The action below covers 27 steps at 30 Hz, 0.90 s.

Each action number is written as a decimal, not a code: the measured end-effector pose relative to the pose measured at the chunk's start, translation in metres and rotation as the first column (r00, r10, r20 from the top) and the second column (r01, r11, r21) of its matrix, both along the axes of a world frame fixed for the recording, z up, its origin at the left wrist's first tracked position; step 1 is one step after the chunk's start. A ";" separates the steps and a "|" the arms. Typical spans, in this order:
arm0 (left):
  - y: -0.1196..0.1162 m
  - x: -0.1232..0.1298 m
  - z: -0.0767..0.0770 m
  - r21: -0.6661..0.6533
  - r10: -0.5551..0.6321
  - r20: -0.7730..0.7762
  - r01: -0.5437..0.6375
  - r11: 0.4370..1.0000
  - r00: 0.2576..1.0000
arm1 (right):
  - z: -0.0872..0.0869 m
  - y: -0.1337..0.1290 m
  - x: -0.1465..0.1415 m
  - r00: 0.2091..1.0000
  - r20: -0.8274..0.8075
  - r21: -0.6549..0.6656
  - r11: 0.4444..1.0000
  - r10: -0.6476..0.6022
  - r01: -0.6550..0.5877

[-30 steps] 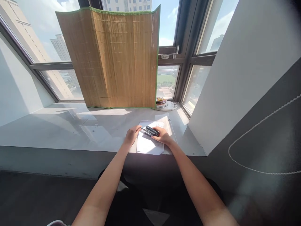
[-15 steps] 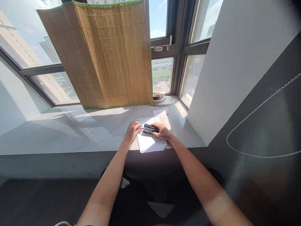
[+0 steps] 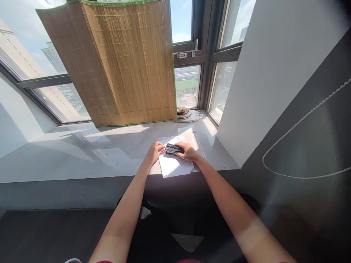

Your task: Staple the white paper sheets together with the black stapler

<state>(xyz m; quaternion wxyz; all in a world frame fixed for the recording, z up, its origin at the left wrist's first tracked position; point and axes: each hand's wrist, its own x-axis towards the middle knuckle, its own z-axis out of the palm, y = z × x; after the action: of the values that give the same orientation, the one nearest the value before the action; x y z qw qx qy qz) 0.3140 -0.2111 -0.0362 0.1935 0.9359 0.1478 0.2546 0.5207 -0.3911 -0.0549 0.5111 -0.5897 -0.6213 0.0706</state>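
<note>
A black stapler (image 3: 174,148) is in my right hand (image 3: 188,151), whose fingers and thumb wrap round its rear end. It is held over white sheets of paper (image 3: 174,165) on the window ledge, its front end pointing left. My left hand (image 3: 155,150) is at the left edge of the sheets with fingers bent and pressed together. Its fingertips reach the front of the stapler. Whatever they pinch is too small to make out. Handwriting shows near the top of the upper sheet.
The pale window ledge (image 3: 68,160) runs along the window. A bamboo mat (image 3: 131,69) with green edging stands against the glass. Stacked plates (image 3: 188,114) sit in the far right corner. A bead chain (image 3: 276,176) hangs at right, beside a white wall (image 3: 260,62).
The gap between the stapler's upper arm and base looks narrower now. Both hands keep almost the same places over the paper. The view has shifted slightly.
</note>
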 end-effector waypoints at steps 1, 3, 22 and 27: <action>0.000 0.000 0.000 -0.017 0.003 -0.003 -0.004 1.000 1.000 | 0.000 0.000 0.000 1.000 -0.004 0.002 1.000 -0.001 0.001; 0.000 0.000 0.000 -0.041 0.006 -0.010 -0.007 0.999 1.000 | 0.001 0.000 0.000 1.000 -0.008 0.007 1.000 0.003 -0.003; -0.002 -0.006 0.002 -0.099 -0.065 0.104 0.076 0.992 0.992 | 0.009 0.000 0.006 0.979 -0.151 0.057 0.987 -0.138 0.148; -0.001 -0.007 -0.001 -0.131 -0.036 0.180 0.060 0.990 0.983 | 0.014 -0.004 0.008 0.980 -0.138 0.072 0.986 -0.141 0.152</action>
<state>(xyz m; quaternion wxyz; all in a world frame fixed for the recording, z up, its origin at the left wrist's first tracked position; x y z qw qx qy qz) 0.3072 -0.2124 -0.0375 0.2753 0.8974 0.1245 0.3216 0.5282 -0.3952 -0.0407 0.5789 -0.6063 -0.5433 0.0461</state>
